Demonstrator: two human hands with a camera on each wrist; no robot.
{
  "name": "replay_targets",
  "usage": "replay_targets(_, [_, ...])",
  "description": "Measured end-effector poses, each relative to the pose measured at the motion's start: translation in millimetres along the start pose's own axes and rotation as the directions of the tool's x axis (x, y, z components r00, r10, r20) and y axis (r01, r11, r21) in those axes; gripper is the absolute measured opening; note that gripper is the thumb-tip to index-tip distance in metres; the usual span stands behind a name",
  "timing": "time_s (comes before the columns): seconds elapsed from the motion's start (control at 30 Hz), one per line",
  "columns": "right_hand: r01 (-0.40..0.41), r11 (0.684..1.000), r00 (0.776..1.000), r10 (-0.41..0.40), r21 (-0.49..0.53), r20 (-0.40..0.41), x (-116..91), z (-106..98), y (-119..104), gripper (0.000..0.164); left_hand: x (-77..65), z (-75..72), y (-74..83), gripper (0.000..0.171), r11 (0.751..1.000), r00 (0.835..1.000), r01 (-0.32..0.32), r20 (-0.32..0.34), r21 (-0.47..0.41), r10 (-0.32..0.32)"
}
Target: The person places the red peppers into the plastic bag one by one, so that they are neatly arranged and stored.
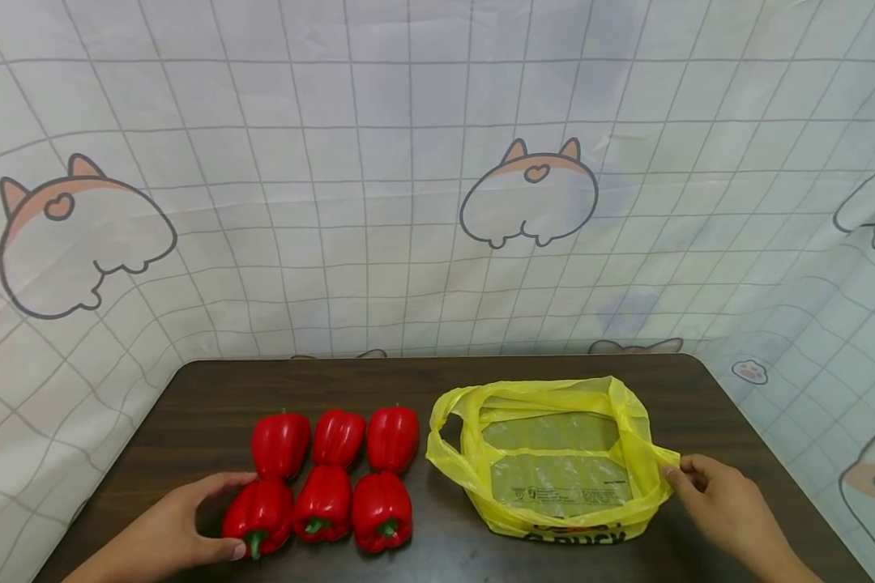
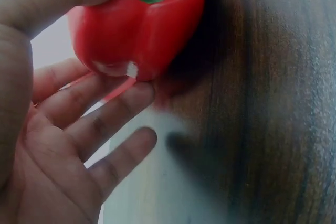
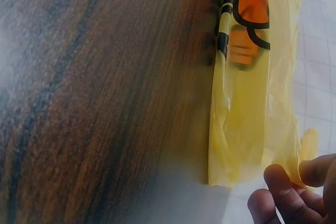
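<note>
Red bell peppers stand in two rows of three on the left half of the table. My left hand [image 1: 177,526] holds the front-left bell pepper [image 1: 259,512], thumb by its green stem and index finger at its far side. In the left wrist view that bell pepper [image 2: 139,30] lies between the thumb and the fingers; the little finger is clear of it. To the right sits a yellow plastic bag [image 1: 481,494], its mouth spread wide. At its right side, my right hand [image 1: 729,502] pinches the edge of the bag [image 3: 241,114] between thumb and fingers.
Behind the held pepper are the back-row bell peppers [image 1: 280,444], close together. Front-row bell peppers [image 1: 382,510] stand between it and the bag. The dark wooden table [image 1: 437,559] ends at a light grid-patterned cloth [image 1: 379,243] at the back and right.
</note>
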State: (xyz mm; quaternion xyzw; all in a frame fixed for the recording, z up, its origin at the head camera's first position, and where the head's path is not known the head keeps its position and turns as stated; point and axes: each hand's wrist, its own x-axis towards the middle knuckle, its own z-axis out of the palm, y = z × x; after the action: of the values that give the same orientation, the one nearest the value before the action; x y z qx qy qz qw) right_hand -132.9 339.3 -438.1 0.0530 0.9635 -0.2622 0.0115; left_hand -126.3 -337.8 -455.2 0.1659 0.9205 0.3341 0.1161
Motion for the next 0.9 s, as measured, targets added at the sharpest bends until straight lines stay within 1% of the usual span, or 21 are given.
replay_targets(0.13, [0.000, 1.000, 1.000, 0.000, 0.000, 0.000, 0.5, -0.3, -1.0, 0.050, -3.2, 0.2, -3.0, 0.075, 0.999, 1.000, -0.019, -0.019, -0.043, 0.018])
replay_targets(0.23, [0.005, 1.000, 1.000, -0.005, -0.002, -0.004, 0.3, -0.4, -1.1, 0.049, -5.6, -2.0, -0.3, 0.076, 0.998, 1.000, 0.000, -0.026, -0.065, -0.001])
replay_targets(0.33, [0.008, 1.000, 1.000, -0.008, -0.002, -0.008, 0.2, -0.6, -0.8, 0.048, -8.1, -6.5, 5.6, 0.076, 0.999, 0.999, 0.013, -0.045, -0.047, -0.015])
replay_targets(0.43, [0.007, 1.000, 1.000, -0.007, 0.000, -0.008, 0.1, -0.8, -0.5, 0.049, -9.9, -11.9, 13.4, 0.075, 0.999, 0.997, 0.014, -0.072, -0.030, -0.016])
replay_targets(0.67, [-0.008, 1.000, 1.000, 0.008, 0.008, -0.003, 0.7, -0.6, -0.7, 0.051, -8.5, -21.7, 36.5, 0.074, 1.000, 0.993, -0.022, -0.112, -0.010, 0.021])
replay_targets(0.73, [-0.010, 1.000, 1.000, 0.010, 0.007, -0.005, 1.0, -0.3, -1.1, 0.050, -7.2, -22.8, 43.5, 0.074, 1.000, 0.992, -0.025, -0.122, -0.001, 0.024])
replay_targets(0.9, [-0.012, 1.000, 1.000, 0.012, 0.002, -0.018, 2.0, 0.3, -1.9, 0.049, -4.1, -21.7, 58.6, 0.074, 0.998, 0.986, -0.067, -0.153, 0.018, 0.069])
